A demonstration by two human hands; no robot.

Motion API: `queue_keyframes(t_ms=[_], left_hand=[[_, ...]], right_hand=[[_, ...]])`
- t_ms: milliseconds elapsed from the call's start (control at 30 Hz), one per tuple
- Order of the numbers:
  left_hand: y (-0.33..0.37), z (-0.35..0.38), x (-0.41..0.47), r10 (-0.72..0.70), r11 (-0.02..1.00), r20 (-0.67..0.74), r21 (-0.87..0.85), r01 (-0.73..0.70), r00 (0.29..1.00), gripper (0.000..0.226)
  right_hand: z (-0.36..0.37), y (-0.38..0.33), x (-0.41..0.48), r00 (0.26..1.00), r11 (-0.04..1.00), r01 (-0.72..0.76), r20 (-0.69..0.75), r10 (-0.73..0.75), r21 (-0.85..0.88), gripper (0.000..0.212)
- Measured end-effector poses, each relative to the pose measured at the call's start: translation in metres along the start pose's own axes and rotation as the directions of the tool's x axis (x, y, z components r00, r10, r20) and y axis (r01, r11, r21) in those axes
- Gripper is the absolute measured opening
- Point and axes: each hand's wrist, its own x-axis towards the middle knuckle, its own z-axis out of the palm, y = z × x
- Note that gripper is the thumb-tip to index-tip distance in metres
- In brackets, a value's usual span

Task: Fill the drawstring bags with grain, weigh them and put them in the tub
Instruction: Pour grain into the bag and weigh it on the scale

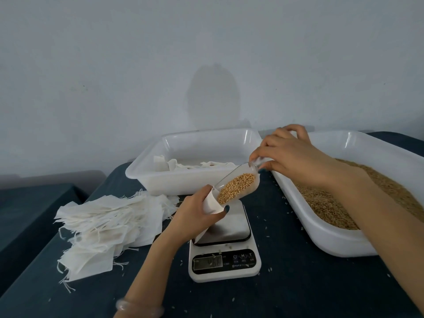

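Tabletop w/ dark blue-grey cloth [298, 290], scattered w/ loose grains [286, 204]; pale grey wall [114, 65] behind, a shadow on it at 12 o'clock; a second, lower dark surface at 9 o'clock.

Small white fabric drawstring bag [212, 204] is mid-frame, held above the white digital kitchen scale w/ steel platform [224, 255]; bag's long axis runs 1 o'clock to 7 o'clock, mouth up toward 1, bottom end low over the platform's left edge; touching or not, can't tell. Left hand [197, 212] grips it, fingers & thumb curled round the cloth, mouth held open; clear bracelet [137, 306] on that wrist.

Clear plastic scoop [238, 187], loaded w/ golden-brown grain, lies on the same diagonal; handle at 1 o'clock, open end tipped down to 7 o'clock at the bag's mouth. Right hand [291, 154] pinches the handle btwn thumb & fingertips.

White rectangular plastic tub [146, 171] at 12 o'clock from the scale, white bags [183, 165] lying in it; second white plastic tub [332, 244] at 3 o'clock, holding bulk grain [325, 207]; heap of empty white drawstring bags [107, 223] at 9 o'clock.

Scale front: power symbol, "M", "T" readable; display digits blurred; small print under it too small.
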Motion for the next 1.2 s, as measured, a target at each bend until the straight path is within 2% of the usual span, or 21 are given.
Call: queue_keyframes(t_ms=[200, 467, 867, 967, 1033, 1133, 1200], left_hand=[[0.006, 0.0, 0.0, -0.03, 0.995, 0.04, -0.089, 0.033, 0.999, 0.044], [0.006, -0.002, 0.0, -0.023, 0.982, 0.063, -0.185, 0.035, 0.998, 0.043], [0.01, -0.004, -0.003, -0.002, 0.954, 0.081, -0.298, 0.026, 0.997, 0.034], [0.011, -0.005, -0.003, -0.005, 0.939, 0.081, -0.342, 0.033, 0.997, 0.031], [0.012, -0.006, -0.004, -0.006, 0.924, 0.077, -0.38, 0.035, 0.997, 0.026], [0.014, -0.009, -0.005, -0.002, 0.9, 0.072, -0.435, 0.033, 0.997, 0.017], [0.016, -0.01, -0.005, 0.001, 0.891, 0.071, -0.454, 0.031, 0.998, 0.014]], right_hand=[[-0.007, -0.003, 0.011, 0.997, 0.994, 0.052, -0.045, -0.057, -0.1, 0.026], [-0.016, -0.003, 0.021, 0.992, 0.975, 0.096, -0.06, -0.11, -0.203, 0.026], [-0.013, 0.004, 0.019, 0.995, 0.981, 0.073, -0.056, -0.084, -0.181, 0.027], [-0.008, 0.008, 0.012, 1.0, 0.997, -0.006, -0.015, 0.004, -0.078, 0.029], [-0.003, 0.012, 0.006, 0.996, 0.995, -0.08, 0.047, 0.077, 0.065, 0.02], [0.008, 0.017, -0.006, 0.959, 0.926, -0.23, 0.23, 0.164, 0.299, 0.018], [0.014, 0.02, -0.013, 0.927, 0.868, -0.306, 0.332, 0.177, 0.391, 0.018]])
